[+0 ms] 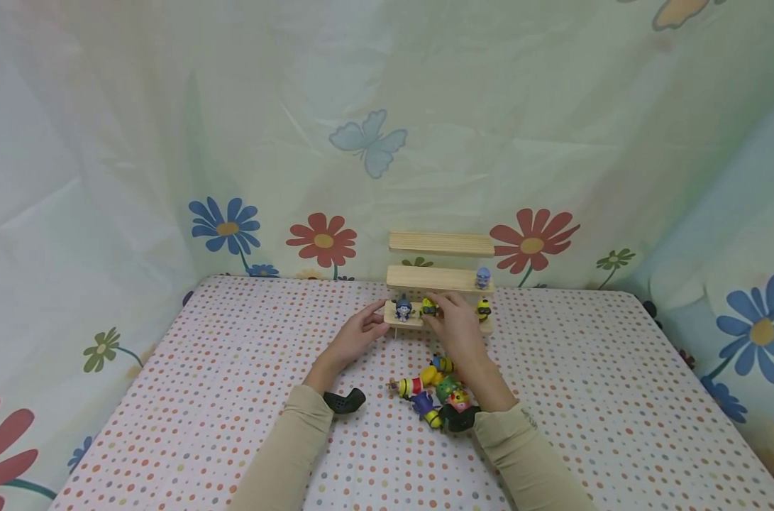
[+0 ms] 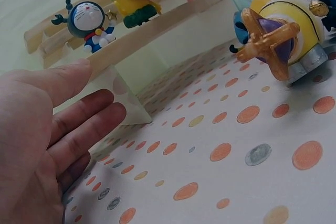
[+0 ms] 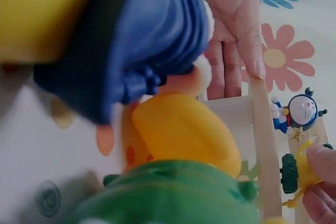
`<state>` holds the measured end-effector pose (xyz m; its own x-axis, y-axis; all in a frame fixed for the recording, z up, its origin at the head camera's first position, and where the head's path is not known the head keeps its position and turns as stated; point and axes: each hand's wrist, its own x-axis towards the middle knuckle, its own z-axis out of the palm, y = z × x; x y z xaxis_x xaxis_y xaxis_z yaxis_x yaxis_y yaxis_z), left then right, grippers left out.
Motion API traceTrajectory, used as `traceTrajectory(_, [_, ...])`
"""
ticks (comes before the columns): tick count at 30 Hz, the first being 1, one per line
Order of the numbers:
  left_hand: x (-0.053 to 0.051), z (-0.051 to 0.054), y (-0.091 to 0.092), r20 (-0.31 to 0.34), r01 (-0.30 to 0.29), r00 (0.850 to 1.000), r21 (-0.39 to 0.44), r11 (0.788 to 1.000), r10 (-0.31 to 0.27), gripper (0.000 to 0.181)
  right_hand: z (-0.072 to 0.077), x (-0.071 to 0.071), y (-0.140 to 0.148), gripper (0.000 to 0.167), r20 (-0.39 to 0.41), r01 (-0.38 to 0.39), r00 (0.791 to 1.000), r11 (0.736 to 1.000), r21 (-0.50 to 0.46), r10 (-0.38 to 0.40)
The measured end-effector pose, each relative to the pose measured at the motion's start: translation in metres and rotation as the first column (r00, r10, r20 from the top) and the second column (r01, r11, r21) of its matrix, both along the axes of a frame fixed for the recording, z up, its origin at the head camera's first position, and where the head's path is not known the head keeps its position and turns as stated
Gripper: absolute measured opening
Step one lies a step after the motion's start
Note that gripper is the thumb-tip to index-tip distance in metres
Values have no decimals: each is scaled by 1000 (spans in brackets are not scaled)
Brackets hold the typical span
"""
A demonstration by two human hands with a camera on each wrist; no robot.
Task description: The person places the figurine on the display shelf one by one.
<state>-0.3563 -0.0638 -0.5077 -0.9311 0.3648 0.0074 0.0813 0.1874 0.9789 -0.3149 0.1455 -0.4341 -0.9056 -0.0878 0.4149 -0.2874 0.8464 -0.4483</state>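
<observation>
On the bottom tier of a wooden shelf [image 1: 440, 278], my right hand [image 1: 458, 328] pinches a yellow-green figurine [image 2: 134, 9] between thumb and fingers. Left of it stands a blue-and-white cat figurine [image 1: 403, 309], seen also in the right wrist view as the blue cat [image 3: 303, 109]. My left hand [image 1: 355, 333] touches the shelf's left end with its thumb, its fingers extended and holding nothing. A yellow-and-black figurine [image 1: 484, 309] stands at the right end of that tier, and a purple figurine [image 1: 483, 277] on the middle tier.
Several figurines lie piled on the dotted cloth [image 1: 233, 426] in front of the shelf, among them a purple one [image 1: 423, 405] and a green one [image 1: 447, 387]. Black devices sit at both wrists, the left one [image 1: 345, 402] over the cloth. A flowered curtain [image 1: 265, 142] hangs behind.
</observation>
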Motion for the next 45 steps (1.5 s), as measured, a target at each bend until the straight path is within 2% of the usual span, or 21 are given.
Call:
traceTrajectory(11, [2, 1, 1, -7, -8, 1000, -10, 1000, 8, 65, 0, 1, 1, 41, 1, -3, 1000, 1000, -3, 3])
traceTrajectory(26, [5, -5, 4, -3, -6, 1000, 0, 1000, 6, 65, 1, 5, 3, 43, -2, 1, 1000, 1000, 0, -1])
traceTrajectory(29, [5, -5, 5, -4, -1, 1000, -6, 1000, 1, 65, 9, 9, 6, 43, -6, -3, 1000, 1000, 4, 3])
traceTrajectory(32, [4, -3, 5, 2, 12, 1000, -12, 1000, -12, 64, 23, 14, 11, 43, -20, -8, 1000, 1000, -4, 8])
traceTrajectory(34, [8, 6, 6, 2, 15, 1000, -16, 1000, -15, 63, 35, 19, 15, 44, 1, -7, 1000, 1000, 16, 6])
traceTrajectory(36, [8, 7, 5, 0, 8, 1000, -20, 1000, -8, 63, 47, 23, 22, 39, 75, -29, 997, 998, 57, 24])
traceTrajectory(38, [7, 7, 5, -12, -3, 1000, -29, 1000, 2, 63, 58, 26, 29, 34, 176, -82, 982, 990, 114, 61])
traceTrajectory(40, [4, 4, 3, -25, -10, 1000, -33, 999, 10, 63, 62, 28, 36, 28, 284, -150, 954, 973, 176, 96])
traceTrajectory(41, [1, 0, 2, -30, -13, 999, -37, 999, 12, 63, 63, 27, 39, 26, 342, -193, 932, 962, 195, 117])
traceTrajectory(45, [2, 2, 0, -43, -10, 999, -41, 999, 8, 62, 52, 24, 42, 24, 519, -317, 842, 913, 255, 147])
